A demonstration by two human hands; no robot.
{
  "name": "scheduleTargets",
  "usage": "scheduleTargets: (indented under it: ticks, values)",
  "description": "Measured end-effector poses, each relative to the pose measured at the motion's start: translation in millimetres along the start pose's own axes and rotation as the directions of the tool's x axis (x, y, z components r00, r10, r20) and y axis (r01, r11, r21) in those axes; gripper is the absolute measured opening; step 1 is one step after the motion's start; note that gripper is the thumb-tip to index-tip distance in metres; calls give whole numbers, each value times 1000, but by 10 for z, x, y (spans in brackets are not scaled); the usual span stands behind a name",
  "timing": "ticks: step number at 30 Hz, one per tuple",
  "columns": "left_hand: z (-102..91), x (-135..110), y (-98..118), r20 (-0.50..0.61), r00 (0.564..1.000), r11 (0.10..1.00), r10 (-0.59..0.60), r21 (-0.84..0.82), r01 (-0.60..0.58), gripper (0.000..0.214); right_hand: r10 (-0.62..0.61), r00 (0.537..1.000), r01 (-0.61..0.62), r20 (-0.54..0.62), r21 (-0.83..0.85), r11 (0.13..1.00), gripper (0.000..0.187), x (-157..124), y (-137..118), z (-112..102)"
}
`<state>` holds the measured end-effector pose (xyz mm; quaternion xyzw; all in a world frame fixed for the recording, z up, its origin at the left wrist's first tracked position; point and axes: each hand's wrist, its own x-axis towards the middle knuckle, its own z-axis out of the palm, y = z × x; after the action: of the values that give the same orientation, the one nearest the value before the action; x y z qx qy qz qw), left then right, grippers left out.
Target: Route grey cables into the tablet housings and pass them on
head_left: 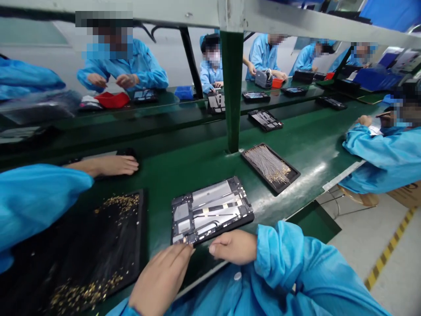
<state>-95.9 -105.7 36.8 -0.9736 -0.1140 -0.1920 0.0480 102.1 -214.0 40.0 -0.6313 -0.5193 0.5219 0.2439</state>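
An opened tablet [210,199] with its inner boards, silver plates and flat cables exposed lies on the green bench before me. My left hand [162,276] has its fingers pressed together at the tablet's near left corner, touching it; anything tiny between the fingertips is too small to make out. Close beside the near long edge, my right hand [235,247] is curled with the thumb towards the left, its other fingers mostly hidden. Behind the tablet to the right, a black tray [279,189] holds many thin grey cables [267,162] with gold-coloured ends.
A black mat tray [141,228] with scattered small gold parts [85,292] lies left. A co-worker's hand [113,165] reaches over a dark device there. A green post [233,92] stands behind the tablet. Another opened tablet [265,120] lies farther back; several co-workers sit around.
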Motion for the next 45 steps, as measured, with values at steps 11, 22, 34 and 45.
scheduleTargets:
  ticks: [11,22,34,45]
  values:
    - [35,136,529,152,964,945,-216,-217,246,28,264,944,-321,199,358,877,43,-9,215,117]
    - [337,171,462,-1,902,898,-432,-93,430,21,331,935,-153,-125,699,699,34,177,-20,56]
    - [391,178,386,157,885,896,-439,-6,445,20,-226,631,406,-742,69,911,33,523,-48,182]
    - [363,194,391,210,868,888,-449,-3,460,22,-298,639,435,-709,14,900,25,545,116,230]
